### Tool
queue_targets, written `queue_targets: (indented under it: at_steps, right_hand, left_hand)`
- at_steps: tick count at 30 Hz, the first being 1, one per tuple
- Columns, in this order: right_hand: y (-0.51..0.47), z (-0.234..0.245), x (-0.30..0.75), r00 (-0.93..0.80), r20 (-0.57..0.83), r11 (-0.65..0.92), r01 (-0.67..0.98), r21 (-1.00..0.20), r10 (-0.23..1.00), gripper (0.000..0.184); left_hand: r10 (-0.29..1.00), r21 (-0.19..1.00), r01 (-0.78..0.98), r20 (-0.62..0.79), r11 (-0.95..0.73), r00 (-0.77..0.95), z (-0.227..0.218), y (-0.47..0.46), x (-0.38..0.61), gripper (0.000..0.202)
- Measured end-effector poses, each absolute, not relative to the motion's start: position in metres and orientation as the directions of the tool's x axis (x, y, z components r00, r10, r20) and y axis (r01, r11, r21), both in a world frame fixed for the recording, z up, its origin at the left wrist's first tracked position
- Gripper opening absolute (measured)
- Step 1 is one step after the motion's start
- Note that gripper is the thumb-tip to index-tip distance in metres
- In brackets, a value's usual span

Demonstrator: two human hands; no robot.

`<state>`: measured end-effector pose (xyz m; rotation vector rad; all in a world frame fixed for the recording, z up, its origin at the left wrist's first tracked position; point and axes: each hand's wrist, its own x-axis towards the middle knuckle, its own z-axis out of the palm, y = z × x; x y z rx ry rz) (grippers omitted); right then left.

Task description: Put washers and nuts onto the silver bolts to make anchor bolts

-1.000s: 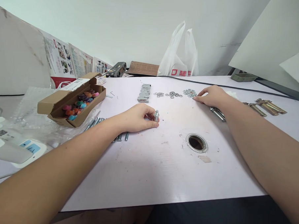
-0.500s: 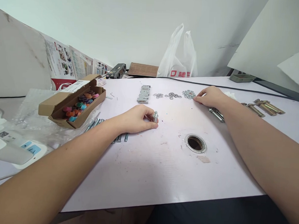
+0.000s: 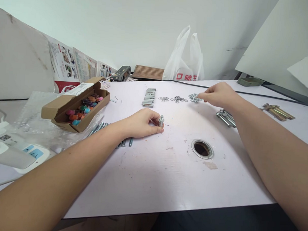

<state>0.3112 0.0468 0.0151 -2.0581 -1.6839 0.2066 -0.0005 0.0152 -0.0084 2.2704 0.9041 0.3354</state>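
My left hand is closed round an expansion bolt, which stands upright with a washer near its top. At the back of the table my right hand is pinched beside the right edge of a pile of hex nuts; whatever its fingertips hold is hidden. Left of the nuts lie a heap of spring washers or thicker rings and a group of thin flat rings. A row of metal sleeves lies beyond my left hand. Partly under my left forearm are loose bolts.
Assembled silver bolts lie under my right forearm, with brass-coloured ones farther right. A round hole opens in the table. At left are a cardboard box of coloured pieces, plastic wrap and a power strip.
My right hand has risen slightly and shifted right, away from the nut pile. My left hand keeps the bolt upright in nearly the same place.
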Motion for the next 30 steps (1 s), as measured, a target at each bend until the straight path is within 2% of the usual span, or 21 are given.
queue_targets:
  at_steps: [1, 2, 4, 6, 8, 17, 19, 22, 30]
  right_hand:
    - [0.039, 0.023, 0.299, 0.212, 0.138, -0.111, 0.847, -0.519, 0.968, 0.029]
    - [0.031, 0.03, 0.284, 0.115, 0.143, -0.009, 0.809, -0.587, 0.983, 0.03]
    - [0.014, 0.041, 0.254, -0.156, 0.149, 0.216, 0.708, -0.673, 0.976, 0.028]
    - [0.001, 0.044, 0.228, -0.403, 0.096, 0.351, 0.626, -0.696, 0.91, 0.024]
    - [-0.006, 0.041, 0.213, -0.537, 0.061, 0.425, 0.588, -0.688, 0.841, 0.02]
    - [-0.004, 0.032, 0.212, -0.601, 0.112, 0.516, 0.557, -0.651, 0.791, 0.027]
    - [-0.004, 0.033, 0.211, -0.651, 0.128, 0.552, 0.504, -0.665, 0.749, 0.033]
    - [-0.004, 0.03, 0.21, -0.702, 0.141, 0.574, 0.432, -0.695, 0.699, 0.029]
    - [0.01, 0.018, 0.218, -0.795, 0.077, 0.48, 0.283, -0.83, 0.602, 0.033]
  left_hand:
    - [0.687, 0.664, 0.517, -0.006, -0.541, 0.726, -0.008, 0.015, -0.001, 0.022]
    - [0.691, 0.663, 0.521, -0.008, -0.538, 0.723, -0.008, 0.015, -0.001, 0.023]
    - [0.7, 0.654, 0.535, -0.012, -0.534, 0.714, -0.007, 0.014, -0.001, 0.024]
    - [0.701, 0.641, 0.545, -0.016, -0.54, 0.713, -0.006, 0.014, -0.002, 0.023]
    - [0.692, 0.633, 0.543, -0.016, -0.552, 0.722, -0.005, 0.013, -0.003, 0.021]
    - [0.692, 0.639, 0.539, -0.015, -0.548, 0.722, -0.008, 0.016, -0.002, 0.022]
    - [0.691, 0.625, 0.546, -0.015, -0.558, 0.722, -0.008, 0.016, -0.002, 0.024]
    - [0.675, 0.636, 0.522, -0.002, -0.569, 0.738, -0.006, 0.015, -0.003, 0.026]
    - [0.668, 0.623, 0.527, -0.009, -0.578, 0.744, -0.005, 0.015, -0.004, 0.025]
